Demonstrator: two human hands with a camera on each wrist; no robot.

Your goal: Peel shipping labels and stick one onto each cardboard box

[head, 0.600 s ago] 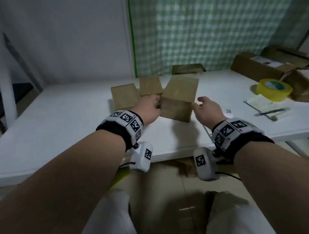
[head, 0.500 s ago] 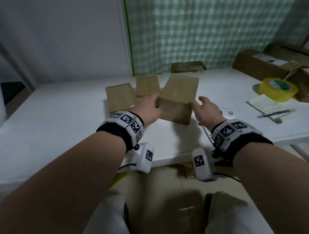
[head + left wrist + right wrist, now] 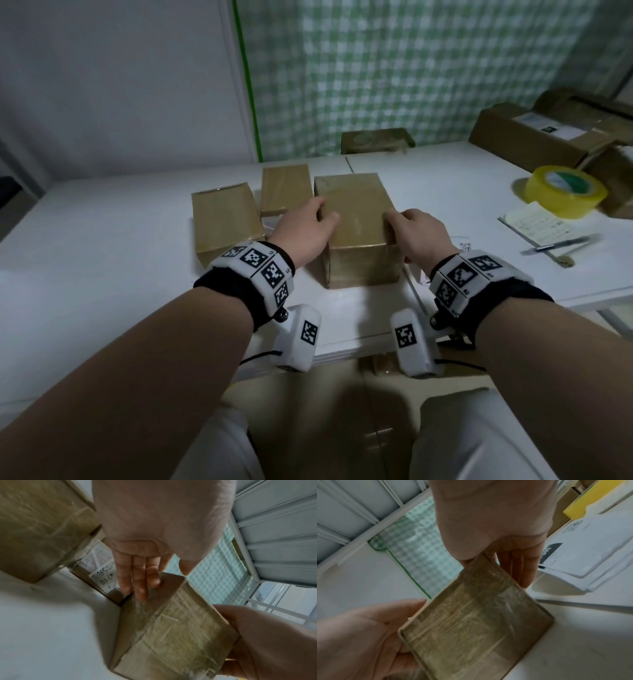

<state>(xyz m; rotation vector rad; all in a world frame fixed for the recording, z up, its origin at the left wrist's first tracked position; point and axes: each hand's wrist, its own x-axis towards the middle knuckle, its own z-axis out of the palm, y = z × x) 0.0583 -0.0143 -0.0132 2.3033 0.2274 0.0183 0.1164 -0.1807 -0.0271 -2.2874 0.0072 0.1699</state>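
A tape-wrapped cardboard box (image 3: 356, 219) stands on the white table (image 3: 102, 274), its short face toward me. My left hand (image 3: 322, 214) grips its left side, thumb over the top edge, fingers lying straight down the side wall (image 3: 140, 588). On the opposite side my right hand (image 3: 394, 226) holds it the same way. The left wrist view shows the box (image 3: 180, 635) from below, and the right wrist view shows its glossy face (image 3: 476, 622) between both palms. No label shows on its top. White label sheets (image 3: 534, 222) lie to the right.
Two more plain boxes sit left (image 3: 222, 219) and behind (image 3: 284, 188), and a small dark one (image 3: 376, 140) is by the wall. Labelled cartons (image 3: 534, 137), a yellow tape roll (image 3: 565, 190) and a pen-like tool (image 3: 558, 243) lie right. A small QR sticker (image 3: 465, 246) is beside my right wrist.
The box was angled with a corner toward me; both hands have turned it square and drawn it nearer. My thumbs now lie over its top edges.
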